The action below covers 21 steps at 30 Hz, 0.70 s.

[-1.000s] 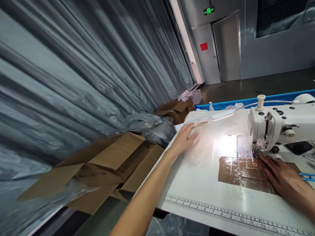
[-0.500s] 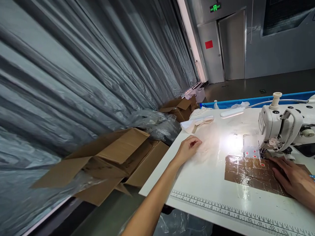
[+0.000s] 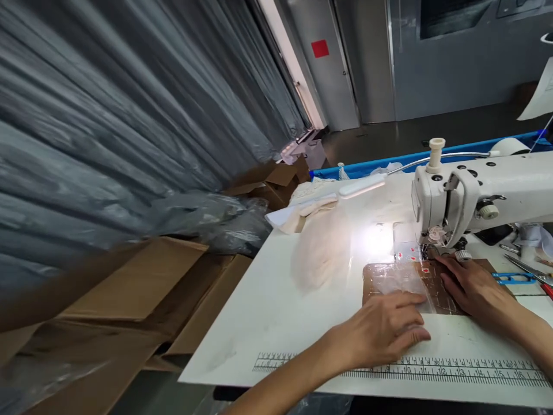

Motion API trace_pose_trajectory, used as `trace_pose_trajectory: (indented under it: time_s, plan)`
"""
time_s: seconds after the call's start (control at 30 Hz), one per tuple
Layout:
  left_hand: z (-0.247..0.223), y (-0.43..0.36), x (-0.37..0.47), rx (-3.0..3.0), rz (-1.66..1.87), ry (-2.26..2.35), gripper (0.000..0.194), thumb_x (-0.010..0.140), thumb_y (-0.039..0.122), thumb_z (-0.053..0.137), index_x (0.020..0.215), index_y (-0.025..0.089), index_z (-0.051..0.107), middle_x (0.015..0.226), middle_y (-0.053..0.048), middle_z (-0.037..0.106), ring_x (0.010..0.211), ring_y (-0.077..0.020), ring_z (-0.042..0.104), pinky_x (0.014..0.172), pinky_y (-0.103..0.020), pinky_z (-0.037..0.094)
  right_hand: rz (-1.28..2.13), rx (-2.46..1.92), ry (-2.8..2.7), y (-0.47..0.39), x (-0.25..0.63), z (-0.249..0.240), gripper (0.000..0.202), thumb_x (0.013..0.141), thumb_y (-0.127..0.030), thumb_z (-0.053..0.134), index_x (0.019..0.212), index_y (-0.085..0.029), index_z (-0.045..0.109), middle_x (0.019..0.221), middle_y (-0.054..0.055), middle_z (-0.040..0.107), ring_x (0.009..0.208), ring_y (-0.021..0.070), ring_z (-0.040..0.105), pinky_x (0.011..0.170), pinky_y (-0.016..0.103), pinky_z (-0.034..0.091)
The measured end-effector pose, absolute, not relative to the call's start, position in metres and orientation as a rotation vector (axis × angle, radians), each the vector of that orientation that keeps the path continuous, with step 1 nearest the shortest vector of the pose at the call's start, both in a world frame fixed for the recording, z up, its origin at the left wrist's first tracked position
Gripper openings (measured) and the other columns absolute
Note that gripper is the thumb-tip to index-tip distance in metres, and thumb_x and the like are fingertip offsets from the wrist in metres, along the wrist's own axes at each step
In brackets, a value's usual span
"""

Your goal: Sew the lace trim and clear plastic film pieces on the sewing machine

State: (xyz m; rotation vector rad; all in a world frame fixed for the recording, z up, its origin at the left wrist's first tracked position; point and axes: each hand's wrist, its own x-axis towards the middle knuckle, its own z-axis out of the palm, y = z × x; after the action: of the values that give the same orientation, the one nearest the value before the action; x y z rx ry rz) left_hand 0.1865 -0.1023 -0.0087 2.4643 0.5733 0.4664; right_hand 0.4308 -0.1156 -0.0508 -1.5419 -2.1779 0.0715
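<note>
My left hand (image 3: 391, 328) is palm down over the near edge of the brown taped board (image 3: 371, 278), fingers spread. Its fingertips are by a sheer whitish piece of fabric (image 3: 401, 280) on that board; whether they touch it I cannot tell. My right hand (image 3: 477, 291) rests on the right part of the board, fingers stretched toward the presser foot (image 3: 427, 252) of the white sewing machine (image 3: 436, 202). Anything under its fingertips is hidden. To the left, a heap of sheer pale fabric (image 3: 324, 253) lies on the white table (image 3: 242, 323).
Blue thread snips (image 3: 514, 278) and scissors (image 3: 525, 265) lie right of my right hand. A printed ruler scale (image 3: 302, 362) runs along the table's front edge. Folded cloth (image 3: 309, 213) lies at the back left. Open cardboard boxes (image 3: 133, 282) stand left of the table.
My left hand has moved from the sheer fabric heap rightward and nearer, over the brown board, its fingers now spread. A sheer piece now covers part of the board. The view has swung right.
</note>
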Motion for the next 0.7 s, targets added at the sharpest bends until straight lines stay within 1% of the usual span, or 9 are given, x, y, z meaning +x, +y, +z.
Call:
trace_pose_trajectory:
  time_s: [0.07, 0.1, 0.23, 0.33, 0.4, 0.47, 0.57, 0.63, 0.7]
  plan:
    - [-0.01, -0.102, 0.189, 2.528, 0.47, 0.534, 0.025, 0.095, 0.038, 0.056, 0.1, 0.016, 0.067, 0.128, -0.012, 0.063, 0.112, -0.0228, 0.064, 0.09, -0.037, 0.057, 0.117, -1.531, -2.172, -0.117, 0.43, -0.048, 0.042, 0.099, -0.03, 0.03, 0.129, -0.017, 0.056, 0.099, 0.013, 0.064, 0.075, 0.0207, 0.065, 0.069, 0.038, 0.058]
    - [-0.009, -0.099, 0.188, 2.553, 0.5, 0.576, 0.026, 0.096, 0.038, 0.054, 0.101, 0.016, 0.066, 0.126, -0.012, 0.064, 0.11, -0.0222, 0.065, 0.087, -0.037, 0.058, 0.143, -1.528, -2.174, -0.117, 0.429, -0.046, 0.042, 0.099, -0.029, 0.031, 0.13, -0.016, 0.055, 0.098, 0.013, 0.064, 0.076, 0.0207, 0.064, 0.07, 0.038, 0.057]
    - [-0.012, -0.072, 0.176, 2.586, 0.553, 1.096, 0.022, 0.098, 0.033, 0.048, 0.103, 0.019, 0.063, 0.105, -0.008, 0.066, 0.088, -0.019, 0.066, 0.069, -0.032, 0.057, 0.202, -1.533, -2.192, -0.118, 0.428, -0.041, 0.039, 0.098, -0.025, 0.032, 0.127, -0.014, 0.057, 0.099, 0.014, 0.063, 0.082, 0.0218, 0.063, 0.073, 0.037, 0.056]
    - [-0.018, -0.057, 0.168, 2.508, 0.534, 1.315, 0.015, 0.095, 0.031, 0.052, 0.094, 0.02, 0.062, 0.092, -0.004, 0.061, 0.071, -0.015, 0.061, 0.057, -0.026, 0.051, 0.223, -1.52, -2.196, -0.118, 0.428, -0.036, 0.038, 0.097, -0.023, 0.033, 0.124, -0.014, 0.058, 0.103, 0.015, 0.062, 0.09, 0.0232, 0.063, 0.077, 0.038, 0.056]
    - [-0.02, -0.053, 0.167, 2.471, 0.555, 1.289, 0.016, 0.094, 0.03, 0.053, 0.084, 0.02, 0.062, 0.089, -0.003, 0.06, 0.066, -0.0127, 0.058, 0.054, -0.023, 0.047, 0.249, -1.518, -2.187, -0.118, 0.428, -0.033, 0.037, 0.097, -0.023, 0.034, 0.124, -0.015, 0.058, 0.105, 0.014, 0.062, 0.094, 0.0232, 0.063, 0.079, 0.039, 0.056]
    - [-0.018, -0.054, 0.169, 2.442, 0.62, 1.203, 0.018, 0.093, 0.028, 0.052, 0.079, 0.02, 0.061, 0.09, -0.003, 0.062, 0.068, -0.0127, 0.059, 0.056, -0.024, 0.048, 0.282, -1.532, -2.174, -0.119, 0.428, -0.03, 0.036, 0.097, -0.023, 0.035, 0.123, -0.016, 0.059, 0.105, 0.013, 0.062, 0.094, 0.0226, 0.063, 0.08, 0.038, 0.056]
    - [-0.011, -0.068, 0.18, 2.32, 0.738, 1.053, 0.015, 0.093, 0.026, 0.051, 0.086, 0.019, 0.062, 0.093, -0.005, 0.068, 0.071, -0.0133, 0.063, 0.06, -0.025, 0.051, 0.374, -1.528, -2.152, -0.12, 0.428, -0.028, 0.036, 0.098, -0.026, 0.035, 0.119, -0.018, 0.063, 0.104, 0.012, 0.064, 0.089, 0.0215, 0.064, 0.081, 0.038, 0.056]
    - [-0.004, -0.086, 0.191, 2.187, 0.744, 0.939, 0.015, 0.092, 0.027, 0.052, 0.09, 0.018, 0.064, 0.086, -0.005, 0.07, 0.069, -0.013, 0.064, 0.057, -0.024, 0.052, 0.452, -1.476, -2.107, -0.121, 0.426, -0.026, 0.038, 0.099, -0.03, 0.035, 0.118, -0.019, 0.065, 0.103, 0.012, 0.065, 0.09, 0.0217, 0.064, 0.083, 0.04, 0.055]
    - [0.004, -0.107, 0.204, 2.04, 0.672, 0.776, 0.015, 0.091, 0.028, 0.056, 0.085, 0.018, 0.065, 0.075, -0.003, 0.069, 0.064, -0.0125, 0.064, 0.054, -0.022, 0.052, 0.59, -1.392, -2.001, -0.122, 0.425, -0.021, 0.038, 0.099, -0.037, 0.039, 0.118, -0.019, 0.066, 0.105, 0.012, 0.066, 0.097, 0.0229, 0.063, 0.089, 0.042, 0.053]
